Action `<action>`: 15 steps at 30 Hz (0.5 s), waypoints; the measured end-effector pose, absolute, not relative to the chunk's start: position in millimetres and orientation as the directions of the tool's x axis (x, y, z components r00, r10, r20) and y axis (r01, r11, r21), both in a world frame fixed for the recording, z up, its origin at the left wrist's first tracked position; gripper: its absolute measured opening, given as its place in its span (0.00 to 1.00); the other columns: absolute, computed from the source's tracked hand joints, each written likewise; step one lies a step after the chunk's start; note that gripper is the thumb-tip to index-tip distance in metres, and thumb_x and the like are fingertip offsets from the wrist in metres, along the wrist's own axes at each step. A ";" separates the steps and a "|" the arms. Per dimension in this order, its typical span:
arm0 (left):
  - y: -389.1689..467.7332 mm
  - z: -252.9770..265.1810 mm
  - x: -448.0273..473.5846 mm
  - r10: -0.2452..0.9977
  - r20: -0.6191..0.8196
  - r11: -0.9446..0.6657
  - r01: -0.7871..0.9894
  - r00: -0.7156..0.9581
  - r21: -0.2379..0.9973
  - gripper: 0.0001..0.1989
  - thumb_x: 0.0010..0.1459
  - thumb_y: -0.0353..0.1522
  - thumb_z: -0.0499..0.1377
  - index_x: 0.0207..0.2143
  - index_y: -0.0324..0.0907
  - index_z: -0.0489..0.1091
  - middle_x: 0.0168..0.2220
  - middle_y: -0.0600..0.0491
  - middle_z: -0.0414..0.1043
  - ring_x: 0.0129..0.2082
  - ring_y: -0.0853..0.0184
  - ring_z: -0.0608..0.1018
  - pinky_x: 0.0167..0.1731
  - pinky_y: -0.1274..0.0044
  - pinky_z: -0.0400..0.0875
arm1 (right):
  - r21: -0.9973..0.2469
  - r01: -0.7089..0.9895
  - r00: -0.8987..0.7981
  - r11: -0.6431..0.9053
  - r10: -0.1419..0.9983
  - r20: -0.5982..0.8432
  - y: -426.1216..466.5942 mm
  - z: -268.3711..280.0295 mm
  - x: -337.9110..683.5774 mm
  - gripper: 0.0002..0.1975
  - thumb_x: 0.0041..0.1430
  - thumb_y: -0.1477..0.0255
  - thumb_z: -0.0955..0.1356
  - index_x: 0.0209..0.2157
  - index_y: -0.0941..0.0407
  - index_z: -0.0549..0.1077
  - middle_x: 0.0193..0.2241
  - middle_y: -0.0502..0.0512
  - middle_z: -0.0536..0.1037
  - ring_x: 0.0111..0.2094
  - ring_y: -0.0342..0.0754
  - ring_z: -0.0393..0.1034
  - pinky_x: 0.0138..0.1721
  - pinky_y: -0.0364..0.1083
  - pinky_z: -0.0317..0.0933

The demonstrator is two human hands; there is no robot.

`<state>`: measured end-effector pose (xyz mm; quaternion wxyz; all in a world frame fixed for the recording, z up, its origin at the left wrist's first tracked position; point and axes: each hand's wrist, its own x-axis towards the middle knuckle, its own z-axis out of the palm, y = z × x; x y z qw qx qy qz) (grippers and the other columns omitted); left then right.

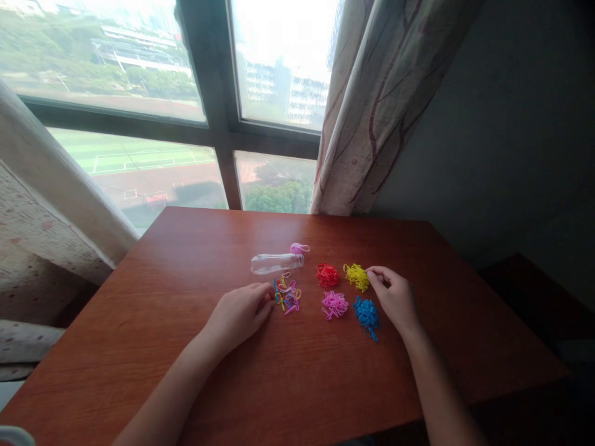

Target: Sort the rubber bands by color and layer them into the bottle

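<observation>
Small rubber bands of mixed colours (289,293) lie in a loose pile on the table. My left hand (244,313) rests at the pile's left edge, fingers curled together; what they hold, if anything, is hidden. At the right side of the yellow rubber band pile (356,277), my right hand (394,296) pinches thumb and forefinger at a yellow band. Nearby sit single-colour piles of red rubber bands (327,275), pink rubber bands (334,305) and blue rubber bands (367,313). Behind the mixed pile, a clear plastic bottle (274,264) lies on its side, its mouth to the right.
A pink cap with a loop (297,248) lies just behind the bottle's mouth. All of this is on a brown wooden table (209,248) against a window. Curtains (357,111) hang at both sides. A pale curved rim (16,435) shows at bottom left.
</observation>
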<state>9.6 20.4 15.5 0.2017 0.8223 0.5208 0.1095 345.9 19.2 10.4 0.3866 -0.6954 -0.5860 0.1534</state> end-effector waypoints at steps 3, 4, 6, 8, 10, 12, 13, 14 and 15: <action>20.3 14.4 9.2 0.896 -0.025 -0.388 0.809 0.443 0.441 0.07 0.62 0.32 0.50 0.35 0.46 0.68 0.35 0.55 0.75 0.33 0.66 0.76 0.32 0.78 0.62 | -0.721 0.693 0.257 -0.001 0.935 0.246 10.7 15.0 330.0 0.18 0.59 0.59 0.64 0.35 0.58 0.78 0.25 0.54 0.77 0.27 0.49 0.71 0.31 0.44 0.62; 20.2 14.4 9.1 0.896 -0.025 -0.389 0.810 0.443 0.439 0.07 0.62 0.32 0.50 0.35 0.46 0.68 0.36 0.55 0.75 0.33 0.66 0.76 0.32 0.78 0.62 | -0.722 0.692 0.246 0.013 0.936 0.252 7.0 16.2 322.5 0.17 0.59 0.60 0.64 0.35 0.57 0.78 0.24 0.54 0.77 0.26 0.48 0.71 0.30 0.44 0.62; 20.0 14.9 9.1 0.897 -0.027 -0.387 0.814 0.441 0.433 0.07 0.62 0.32 0.50 0.35 0.46 0.68 0.36 0.54 0.76 0.33 0.66 0.76 0.31 0.78 0.62 | -0.729 0.682 0.209 0.056 0.941 0.267 -1.6 17.6 304.6 0.15 0.60 0.62 0.64 0.34 0.57 0.78 0.24 0.52 0.77 0.25 0.47 0.70 0.30 0.43 0.63; 20.0 15.6 9.3 0.897 -0.033 -0.385 0.816 0.440 0.431 0.07 0.62 0.32 0.51 0.36 0.46 0.68 0.37 0.54 0.76 0.33 0.66 0.76 0.31 0.78 0.62 | -0.737 0.668 0.140 0.105 0.955 0.263 -10.8 16.2 284.3 0.14 0.61 0.64 0.64 0.34 0.55 0.78 0.24 0.52 0.77 0.26 0.46 0.71 0.31 0.42 0.63; 20.4 15.9 9.4 0.897 -0.037 -0.383 0.818 0.440 0.429 0.06 0.61 0.32 0.51 0.36 0.46 0.68 0.38 0.54 0.77 0.34 0.65 0.77 0.31 0.78 0.63 | -0.730 0.671 0.099 0.129 0.960 0.261 -19.7 11.6 264.2 0.12 0.62 0.66 0.63 0.33 0.55 0.78 0.23 0.51 0.77 0.24 0.45 0.70 0.28 0.41 0.61; 20.8 16.0 9.7 0.897 -0.037 -0.384 0.818 0.441 0.427 0.06 0.61 0.32 0.51 0.37 0.46 0.68 0.38 0.54 0.77 0.35 0.65 0.77 0.32 0.77 0.63 | -0.715 0.682 0.071 0.156 0.958 0.277 -27.4 4.3 246.7 0.11 0.62 0.69 0.63 0.33 0.55 0.77 0.25 0.51 0.77 0.25 0.45 0.70 0.28 0.41 0.60; 21.0 16.0 9.9 0.897 -0.036 -0.386 0.819 0.441 0.426 0.07 0.62 0.32 0.51 0.37 0.46 0.68 0.38 0.54 0.77 0.35 0.64 0.77 0.33 0.77 0.64 | -0.710 0.685 0.059 0.165 0.958 0.281 -30.8 0.2 239.5 0.11 0.62 0.70 0.62 0.33 0.55 0.76 0.26 0.51 0.78 0.25 0.45 0.71 0.29 0.41 0.60; 21.0 16.1 10.1 0.896 -0.035 -0.387 0.819 0.442 0.424 0.07 0.62 0.32 0.50 0.37 0.46 0.68 0.38 0.53 0.77 0.35 0.64 0.78 0.33 0.77 0.64 | -0.707 0.686 0.051 0.173 0.958 0.283 -33.9 -4.0 233.4 0.11 0.62 0.71 0.62 0.33 0.54 0.76 0.26 0.51 0.78 0.26 0.45 0.71 0.29 0.41 0.60; 20.8 16.4 10.5 0.896 -0.036 -0.387 0.819 0.442 0.423 0.07 0.62 0.33 0.50 0.37 0.46 0.68 0.39 0.53 0.77 0.36 0.64 0.78 0.33 0.77 0.64 | -0.704 0.687 0.040 0.181 0.958 0.285 -36.8 -8.1 228.6 0.10 0.62 0.72 0.62 0.33 0.54 0.76 0.26 0.51 0.78 0.26 0.45 0.72 0.29 0.41 0.60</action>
